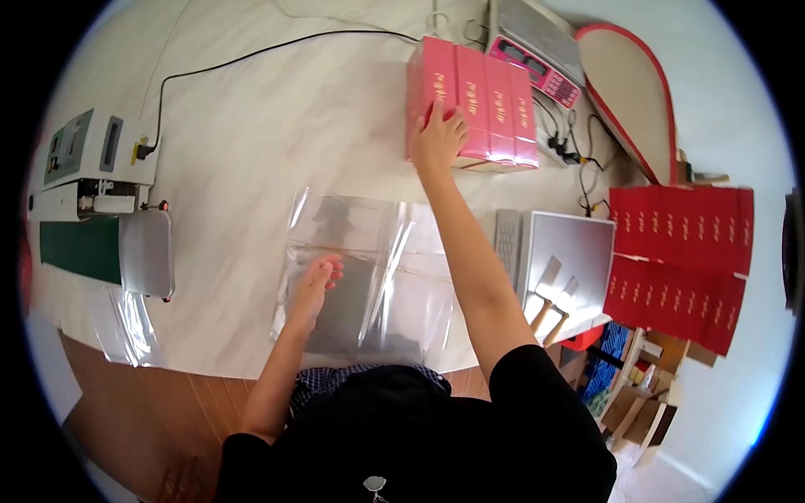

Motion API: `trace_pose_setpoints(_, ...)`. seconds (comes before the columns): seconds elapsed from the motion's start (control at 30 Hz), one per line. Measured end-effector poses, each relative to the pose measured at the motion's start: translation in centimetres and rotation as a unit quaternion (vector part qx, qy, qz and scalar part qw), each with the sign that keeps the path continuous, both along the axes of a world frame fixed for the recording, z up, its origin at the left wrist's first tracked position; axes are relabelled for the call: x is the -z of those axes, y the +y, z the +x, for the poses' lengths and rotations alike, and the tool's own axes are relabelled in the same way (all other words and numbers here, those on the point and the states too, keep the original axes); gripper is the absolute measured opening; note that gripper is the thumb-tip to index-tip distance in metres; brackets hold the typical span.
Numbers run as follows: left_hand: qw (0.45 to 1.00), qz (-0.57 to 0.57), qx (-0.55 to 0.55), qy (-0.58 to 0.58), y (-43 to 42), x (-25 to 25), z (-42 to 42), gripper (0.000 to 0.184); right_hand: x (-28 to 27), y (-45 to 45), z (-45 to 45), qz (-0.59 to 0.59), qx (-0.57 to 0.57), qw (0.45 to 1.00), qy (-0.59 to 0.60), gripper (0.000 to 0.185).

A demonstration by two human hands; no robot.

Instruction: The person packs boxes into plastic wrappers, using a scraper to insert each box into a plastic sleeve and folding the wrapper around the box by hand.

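My right hand is stretched out over the row of red boxes with gold lettering, at the back of the table. Its fingers are spread and rest on the near part of the leftmost boxes, not wrapped round any. Nearer to me, my left hand hovers over clear plastic bags laid flat in front of my body. Its fingers are loosely curved, with nothing visible in them. Whether it touches the plastic I cannot tell.
A sealing machine with a green belt stands left. Its black cable crosses the table. A digital scale is behind the boxes. Right are a metal box with two wooden-handled scrapers and stacked red boxes.
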State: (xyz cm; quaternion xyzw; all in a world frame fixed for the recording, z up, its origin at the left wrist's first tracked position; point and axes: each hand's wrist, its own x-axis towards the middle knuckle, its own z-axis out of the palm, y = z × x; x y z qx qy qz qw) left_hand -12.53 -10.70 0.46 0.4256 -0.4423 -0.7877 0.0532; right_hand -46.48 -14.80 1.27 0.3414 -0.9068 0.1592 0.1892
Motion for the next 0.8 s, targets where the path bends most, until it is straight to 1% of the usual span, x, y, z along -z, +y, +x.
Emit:
trace_pose_setpoints(0.03, 1.000, -0.006, -0.008, 0.006, 0.0, -0.5, -0.2, 0.035, -0.6, 1.3, 0.6, -0.037, -0.031, 0.998, 0.027, 0.052)
trace_pose_setpoints(0.07, 1.000, -0.010, -0.014, 0.016, 0.0, -0.9, -0.5, 0.035, -1.2, 3.2, 1.3, -0.054, -0.061, 0.997, 0.008, 0.052)
trace_pose_setpoints(0.1, 0.999, -0.004, 0.004, 0.035, 0.1, -1.5, -0.8, 0.035, -2.4, 5.7, 2.2, -0.067, -0.089, 0.994, -0.007, 0.052)
trace_pose_setpoints(0.17, 0.999, -0.009, -0.012, 0.042, 0.2, -2.3, -1.3, 0.036, -4.8, 11.7, 4.2, -0.064, -0.104, 0.992, -0.021, 0.044)
trace_pose_setpoints(0.2, 0.999, -0.011, -0.008, 0.047, 0.5, -2.1, -1.4, 0.036, -5.7, 15.2, 4.9, -0.084, -0.101, 0.991, -0.019, 0.041)
trace_pose_setpoints(0.3, 0.997, -0.020, 0.031, 0.064, 1.1, -1.1, -0.9, 0.035, -9.4, 26.9, 6.9, -0.083, -0.007, 0.996, 0.009, 0.035)
trace_pose_setpoints(0.37, 0.997, -0.024, 0.058, 0.054, 2.0, -0.4, -0.4, 0.034, -11.2, 34.7, 8.4, -0.092, 0.107, 0.990, 0.030, 0.037)
trace_pose_setpoints(0.4, 0.994, -0.028, 0.078, 0.068, 2.4, 0.5, 0.0, 0.034, -12.0, 38.3, 8.9, -0.132, 0.134, 0.980, 0.056, 0.035)
trace_pose_setpoints(0.43, 0.993, -0.014, 0.103, 0.064, 3.0, 1.9, 0.4, 0.033, -13.2, 42.1, 9.6, -0.100, 0.171, 0.977, 0.074, 0.035)
trace_pose_setpoints(0.47, 0.990, -0.002, 0.127, 0.056, 3.5, 2.5, 0.6, 0.032, -13.8, 45.4, 10.2, -0.097, 0.223, 0.965, 0.094, 0.035)
trace_pose_setpoints(0.5, 0.987, -0.012, 0.146, 0.063, 3.8, 2.6, 0.9, 0.032, -13.6, 48.2, 11.0, -0.067, 0.266, 0.955, 0.114, 0.035)
trace_pose_setpoints(0.57, 0.983, 0.000, 0.166, 0.073, 6.1, 0.6, 1.2, 0.032, -13.3, 54.4, 11.7, -0.082, 0.334, 0.934, 0.101, 0.036)
trace_pose_setpoints(0.6, 0.982, -0.012, 0.174, 0.075, 7.0, 0.0, 1.1, 0.032, -13.6, 56.6, 12.0, -0.101, 0.362, 0.922, 0.090, 0.032)
trace_pose_setpoints(0.67, 0.977, -0.017, 0.206, 0.051, 9.0, -1.3, 0.8, 0.034, -14.9, 60.5, 11.0, -0.152, 0.374, 0.904, 0.141, 0.031)
trace_pose_setpoints(0.7, 0.975, -0.032, 0.213, 0.054, 10.1, -2.0, 0.5, 0.034, -16.1, 62.4, 10.0, -0.163, 0.384, 0.899, 0.130, 0.034)
trace_pose_setpoints(0.77, 0.974, -0.035, 0.213, 0.065, 11.9, -2.7, -0.8, 0.034, -18.3, 65.4, 6.7, -0.245, 0.400, 0.869, 0.157, 0.046)
trace_pose_setpoints(0.8, 0.971, -0.047, 0.224, 0.067, 12.7, -2.1, -1.6, 0.033, -19.7, 67.6, 4.5, -0.288, 0.396, 0.861, 0.140, 0.055)
